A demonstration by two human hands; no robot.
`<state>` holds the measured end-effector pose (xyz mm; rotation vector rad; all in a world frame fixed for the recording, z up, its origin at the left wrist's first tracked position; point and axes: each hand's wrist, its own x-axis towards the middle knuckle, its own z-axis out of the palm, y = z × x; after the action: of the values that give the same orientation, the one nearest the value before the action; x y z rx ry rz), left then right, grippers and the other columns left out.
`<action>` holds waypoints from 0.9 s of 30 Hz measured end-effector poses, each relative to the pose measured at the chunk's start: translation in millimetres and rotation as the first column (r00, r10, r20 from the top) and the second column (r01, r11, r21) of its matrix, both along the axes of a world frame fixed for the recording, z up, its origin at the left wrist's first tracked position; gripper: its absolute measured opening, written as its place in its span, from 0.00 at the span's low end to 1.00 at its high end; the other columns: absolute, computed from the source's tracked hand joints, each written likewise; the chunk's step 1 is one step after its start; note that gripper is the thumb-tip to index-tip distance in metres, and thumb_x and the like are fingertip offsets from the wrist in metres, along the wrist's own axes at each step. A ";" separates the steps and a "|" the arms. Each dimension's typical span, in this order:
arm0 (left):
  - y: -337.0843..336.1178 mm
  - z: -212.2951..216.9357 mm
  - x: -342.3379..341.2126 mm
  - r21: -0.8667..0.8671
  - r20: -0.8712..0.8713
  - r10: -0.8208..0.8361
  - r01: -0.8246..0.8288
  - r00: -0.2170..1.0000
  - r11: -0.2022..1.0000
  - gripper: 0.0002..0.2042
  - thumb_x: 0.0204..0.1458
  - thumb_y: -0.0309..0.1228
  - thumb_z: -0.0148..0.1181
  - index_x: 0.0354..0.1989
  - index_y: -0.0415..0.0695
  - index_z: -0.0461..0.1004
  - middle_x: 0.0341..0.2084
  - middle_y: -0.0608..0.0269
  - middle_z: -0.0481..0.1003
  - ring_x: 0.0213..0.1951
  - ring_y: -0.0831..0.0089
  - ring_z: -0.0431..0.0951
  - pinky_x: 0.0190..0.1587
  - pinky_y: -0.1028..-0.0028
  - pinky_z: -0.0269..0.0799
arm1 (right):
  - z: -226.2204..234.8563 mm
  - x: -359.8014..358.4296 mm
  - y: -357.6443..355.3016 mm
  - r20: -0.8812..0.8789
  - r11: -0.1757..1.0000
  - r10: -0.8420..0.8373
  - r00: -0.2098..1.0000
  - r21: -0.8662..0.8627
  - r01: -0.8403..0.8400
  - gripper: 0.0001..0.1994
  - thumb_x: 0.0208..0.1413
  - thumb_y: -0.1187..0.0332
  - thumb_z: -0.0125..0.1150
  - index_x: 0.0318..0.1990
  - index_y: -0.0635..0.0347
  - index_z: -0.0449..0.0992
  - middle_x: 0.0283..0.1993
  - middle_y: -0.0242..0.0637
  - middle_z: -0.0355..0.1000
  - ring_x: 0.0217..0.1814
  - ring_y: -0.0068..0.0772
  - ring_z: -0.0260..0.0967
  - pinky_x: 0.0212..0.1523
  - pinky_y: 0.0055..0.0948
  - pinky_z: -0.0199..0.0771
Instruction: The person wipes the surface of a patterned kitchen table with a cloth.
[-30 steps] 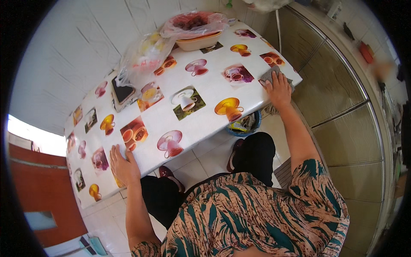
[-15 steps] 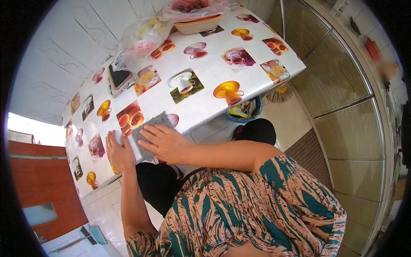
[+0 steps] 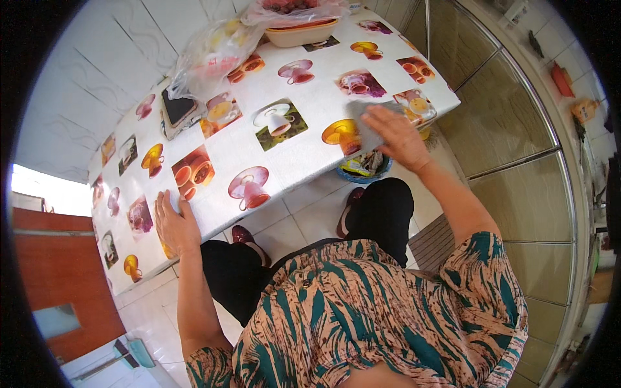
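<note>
In the head view, the right hand (image 3: 401,139) lies over a grey cloth (image 3: 369,137) right of centre on the patterned tablecloth (image 3: 217,155), its grip impossible to tell; the left hand (image 3: 177,225) rests open, left of centre.

The right hand (image 3: 402,138) and grey cloth (image 3: 369,136) swung back rightward.

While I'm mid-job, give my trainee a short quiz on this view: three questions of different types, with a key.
1. Which hand is on the grey cloth?
2. True or false: the left hand is raised in the air.
3. Which is closest to the clear plastic bag: A, blue tub; B, dark-screened device; C, grey cloth?

Key:
1. The right hand.
2. False; it rests on the patterned tablecloth.
3. B.
</note>
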<state>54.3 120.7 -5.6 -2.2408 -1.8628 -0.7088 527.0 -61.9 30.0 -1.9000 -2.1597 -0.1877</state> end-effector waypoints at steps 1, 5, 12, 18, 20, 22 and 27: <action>0.1 0.2 0.0 0.000 0.003 0.006 -0.006 1.000 1.000 0.22 0.59 0.41 0.51 0.57 0.40 0.69 0.60 0.52 0.67 0.63 0.54 0.63 0.65 0.60 0.57 | -0.4 9.2 -4.9 0.007 0.997 -0.080 0.997 0.022 0.080 0.40 0.44 0.68 0.69 0.68 0.46 0.59 0.72 0.38 0.53 0.74 0.40 0.50 0.68 0.44 0.54; -1.7 1.1 3.2 -0.005 0.024 0.021 -0.021 0.999 1.000 0.22 0.58 0.41 0.51 0.56 0.40 0.70 0.60 0.52 0.68 0.63 0.55 0.63 0.65 0.59 0.56 | -9.9 -13.8 -7.1 0.020 0.985 -0.165 0.986 0.059 0.164 0.44 0.41 0.69 0.69 0.70 0.48 0.57 0.74 0.40 0.50 0.75 0.43 0.46 0.69 0.46 0.49; 1.0 -1.1 0.8 -0.019 0.009 0.034 -0.034 0.999 0.999 0.22 0.58 0.42 0.50 0.57 0.41 0.69 0.60 0.54 0.68 0.65 0.57 0.61 0.66 0.60 0.55 | -1.9 -128.8 30.3 -0.048 0.952 0.302 0.952 -0.033 -0.304 0.28 0.63 0.57 0.48 0.70 0.47 0.56 0.74 0.38 0.50 0.76 0.39 0.44 0.69 0.43 0.48; 1.6 -1.9 -0.8 -0.031 0.033 0.045 -0.044 0.998 0.999 0.22 0.58 0.43 0.51 0.57 0.43 0.69 0.61 0.56 0.66 0.66 0.58 0.60 0.66 0.59 0.54 | -21.6 -208.6 80.9 -0.055 0.846 0.532 0.845 0.080 -0.527 0.29 0.55 0.70 0.52 0.67 0.48 0.60 0.71 0.38 0.55 0.74 0.39 0.50 0.69 0.42 0.51; 0.4 -1.9 3.1 -0.032 0.037 0.057 -0.056 0.998 0.998 0.22 0.58 0.43 0.51 0.57 0.44 0.70 0.61 0.57 0.66 0.65 0.58 0.61 0.66 0.58 0.55 | -22.3 -233.4 91.0 -0.067 0.831 0.555 0.829 0.071 -0.551 0.29 0.56 0.72 0.50 0.68 0.47 0.59 0.72 0.37 0.55 0.74 0.36 0.49 0.69 0.40 0.50; -0.2 -0.4 1.2 -0.031 0.044 0.059 -0.057 0.997 0.998 0.22 0.58 0.43 0.51 0.57 0.44 0.69 0.61 0.58 0.66 0.65 0.59 0.61 0.65 0.58 0.55 | -23.0 -260.9 101.0 -0.086 0.810 0.587 0.805 0.091 -0.580 0.30 0.56 0.73 0.50 0.68 0.49 0.58 0.71 0.37 0.55 0.74 0.36 0.49 0.70 0.40 0.49; 2.5 -1.7 -5.7 -0.057 0.144 0.018 -0.009 0.989 0.998 0.18 0.61 0.37 0.47 0.56 0.44 0.71 0.61 0.57 0.67 0.65 0.59 0.61 0.65 0.60 0.55 | -26.4 -299.8 108.1 -0.056 0.825 0.564 0.824 0.082 -0.559 0.30 0.54 0.74 0.52 0.68 0.55 0.58 0.71 0.40 0.55 0.74 0.39 0.49 0.69 0.42 0.50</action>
<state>48.7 123.1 -7.3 -2.2642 -1.9851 -0.8485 227.2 46.2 3.6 -1.1344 -2.5113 -0.0597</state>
